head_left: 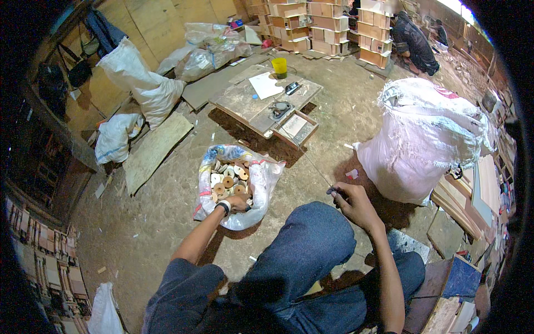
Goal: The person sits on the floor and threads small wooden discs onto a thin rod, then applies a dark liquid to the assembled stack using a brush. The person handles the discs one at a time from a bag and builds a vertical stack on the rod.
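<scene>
My left hand (238, 201), with a band at the wrist, reaches down into an open plastic sack (266, 183) of round wooden discs with centre holes (228, 181). Its fingers are partly hidden among the discs, so I cannot tell whether it grips one. Above my bent right knee, my right hand (351, 205) is closed in a pinch at the end of a thin cord (318, 171). A small dark bit shows at its fingertips. The cord stretches up to a shallow wooden tray (297, 129) beside the low wooden table.
On the low table (239, 103) are a yellow cup (280, 68), white paper (264, 86) and a small dark device (292, 87). A bulging white sack (411, 139) stands at right. Stacked wooden boxes (329, 33) and a crouching person (414, 44) are farther back. A board (156, 150) lies left.
</scene>
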A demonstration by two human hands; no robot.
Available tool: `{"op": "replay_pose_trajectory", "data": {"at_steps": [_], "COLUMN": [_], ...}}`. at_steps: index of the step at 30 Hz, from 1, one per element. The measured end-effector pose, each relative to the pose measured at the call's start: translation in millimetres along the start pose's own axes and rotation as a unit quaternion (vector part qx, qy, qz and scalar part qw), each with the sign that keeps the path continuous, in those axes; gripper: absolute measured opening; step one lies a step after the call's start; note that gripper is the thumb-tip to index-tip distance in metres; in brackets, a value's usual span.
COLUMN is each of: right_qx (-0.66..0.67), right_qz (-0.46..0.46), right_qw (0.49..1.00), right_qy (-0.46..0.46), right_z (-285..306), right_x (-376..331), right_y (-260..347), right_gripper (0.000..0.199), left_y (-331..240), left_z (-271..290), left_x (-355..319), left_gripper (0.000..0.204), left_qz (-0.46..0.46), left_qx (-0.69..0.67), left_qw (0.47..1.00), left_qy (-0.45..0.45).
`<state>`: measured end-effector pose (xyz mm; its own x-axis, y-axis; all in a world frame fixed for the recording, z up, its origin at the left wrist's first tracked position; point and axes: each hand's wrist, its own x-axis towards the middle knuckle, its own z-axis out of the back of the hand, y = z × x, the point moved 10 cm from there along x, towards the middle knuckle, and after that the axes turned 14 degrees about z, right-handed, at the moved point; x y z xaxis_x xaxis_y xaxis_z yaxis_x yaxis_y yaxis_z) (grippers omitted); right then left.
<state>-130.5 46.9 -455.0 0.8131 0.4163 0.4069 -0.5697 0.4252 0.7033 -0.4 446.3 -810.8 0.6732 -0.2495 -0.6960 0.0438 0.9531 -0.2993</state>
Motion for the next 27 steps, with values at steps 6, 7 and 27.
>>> {"op": "replay_pose_trajectory", "data": {"at_steps": [6,7,27], "right_qx": [0.009,0.011,0.005], "right_qz": [-0.011,-0.018,-0.013], "right_qw": [1.0,1.0,1.0], "right_qy": [-0.01,-0.004,0.011], "right_z": [3,2,-2], "right_x": [-4,-5,-2], "right_y": [0,-1,0], "right_gripper": [0.013,0.013,0.013], "left_y": [-38,-29,16], "left_z": [73,89,134], "left_x": [-71,-77,-63], "left_gripper": [0.056,0.06,0.046], "left_qz": [0.006,0.049,0.125], "left_qx": [0.01,-0.02,0.002], "left_qw": [0.99,0.986,0.917], "left_qy": [-0.139,-0.155,-0.379]}}
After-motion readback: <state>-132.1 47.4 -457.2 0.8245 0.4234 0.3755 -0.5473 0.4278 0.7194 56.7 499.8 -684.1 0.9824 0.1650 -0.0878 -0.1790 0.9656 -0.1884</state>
